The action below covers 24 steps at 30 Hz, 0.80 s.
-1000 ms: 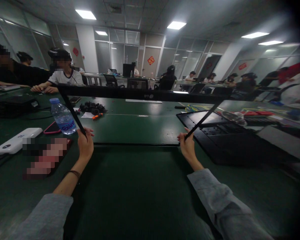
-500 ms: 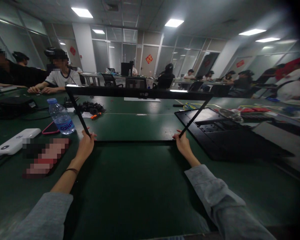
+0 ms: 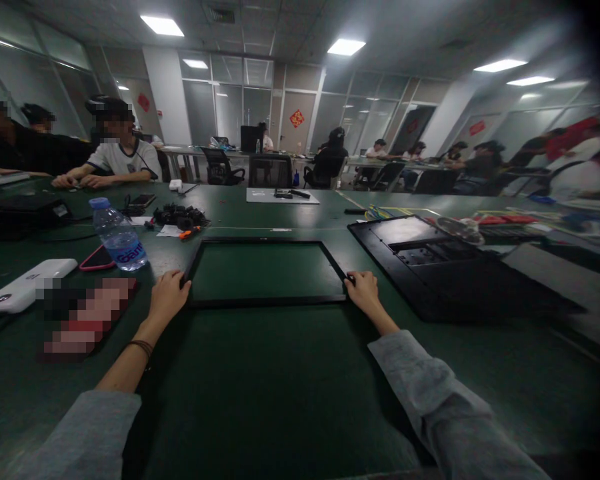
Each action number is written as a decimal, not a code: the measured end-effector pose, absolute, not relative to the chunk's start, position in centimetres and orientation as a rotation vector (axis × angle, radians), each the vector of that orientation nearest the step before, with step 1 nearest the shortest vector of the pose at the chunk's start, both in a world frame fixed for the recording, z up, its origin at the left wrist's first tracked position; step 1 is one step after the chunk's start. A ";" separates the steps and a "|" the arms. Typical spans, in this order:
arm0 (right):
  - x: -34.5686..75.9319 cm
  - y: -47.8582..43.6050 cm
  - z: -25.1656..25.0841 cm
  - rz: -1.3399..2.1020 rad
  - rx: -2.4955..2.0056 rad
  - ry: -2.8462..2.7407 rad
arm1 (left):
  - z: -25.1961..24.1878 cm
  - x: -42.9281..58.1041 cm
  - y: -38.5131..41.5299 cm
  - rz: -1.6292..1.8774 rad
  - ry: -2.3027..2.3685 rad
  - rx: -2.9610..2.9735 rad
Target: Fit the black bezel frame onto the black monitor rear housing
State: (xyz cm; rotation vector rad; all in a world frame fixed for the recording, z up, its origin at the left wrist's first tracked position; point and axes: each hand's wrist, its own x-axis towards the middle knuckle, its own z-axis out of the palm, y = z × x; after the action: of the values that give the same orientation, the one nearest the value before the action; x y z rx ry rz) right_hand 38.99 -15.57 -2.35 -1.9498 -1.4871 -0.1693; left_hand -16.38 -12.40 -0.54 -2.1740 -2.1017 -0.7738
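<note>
A thin black monitor bezel (image 3: pixel 270 302), an open rectangular frame, lies about flat at the green table (image 3: pixel 260 400) in front of me; whether it fully touches the tabletop I cannot tell. My left hand (image 3: pixel 170 293) grips its left side near the front corner, fingers closed round the edge. At the opposite side, my right hand (image 3: pixel 364 292) is closed on the right edge. Green tabletop shows through the opening. To the right lies a large black plastic monitor back cover (image 3: pixel 420 277) with a recessed middle, apart from my right hand.
On the left are a water bottle (image 3: pixel 121 237), a pink-edged phone (image 3: pixel 97 258), a white device (image 3: pixel 27 287) and a blurred-out red item (image 3: pixel 90 320). Dark cables (image 3: pixel 180 217) lie behind the bezel. A grey panel (image 3: pixel 555 280) is at far right. A person (image 3: pixel 125 157) sits across the table.
The bezel was tilted up, its far edge raised and showing a logo. That far edge has come down, so the frame is now about flat. Both hands keep hold of its sides.
</note>
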 end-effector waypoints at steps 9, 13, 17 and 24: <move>37.9 -16.6 0.5 -0.260 -1.653 -1.367 | 2.8 -14.4 -13.9 -1.234 -1.940 -2.032; 36.8 -17.4 2.2 -0.248 -1.546 -1.234 | 3.9 -13.5 -14.8 -1.495 -1.873 -2.002; 36.3 -17.3 1.9 -0.188 -1.498 -1.207 | 3.1 -12.9 -14.8 -1.560 -1.802 -2.095; 37.1 -16.8 0.7 -0.092 -1.605 -1.215 | 2.3 -13.5 -14.1 -1.448 -1.933 -2.222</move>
State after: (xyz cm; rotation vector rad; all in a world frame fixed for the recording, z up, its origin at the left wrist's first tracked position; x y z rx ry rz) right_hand 37.10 -16.80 0.69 -1.6047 -1.2145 -0.0924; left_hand -13.49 -14.09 2.30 -2.2224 -1.9333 -1.4480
